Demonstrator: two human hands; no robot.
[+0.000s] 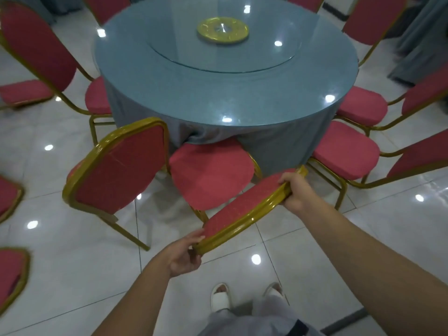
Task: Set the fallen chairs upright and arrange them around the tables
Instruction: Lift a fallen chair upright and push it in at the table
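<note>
A red padded chair with a gold frame stands upright in front of me, its seat (pixel 211 173) pushed toward the round blue-clothed table (pixel 242 98). I hold its backrest (pixel 244 209) by the top rail. My left hand (pixel 185 254) grips the rail's near-left end, and my right hand (pixel 294 192) grips the far-right end. A second chair of the same kind (pixel 118 166) stands just to the left, angled toward the table.
More red chairs ring the table: two at the right (pixel 346 154), one at the left (pixel 97 98), others behind. Chair parts (pixel 9 275) show at the left edge. A gold turntable hub (pixel 222 30) sits on the glass top. Glossy white tile floor; my feet below.
</note>
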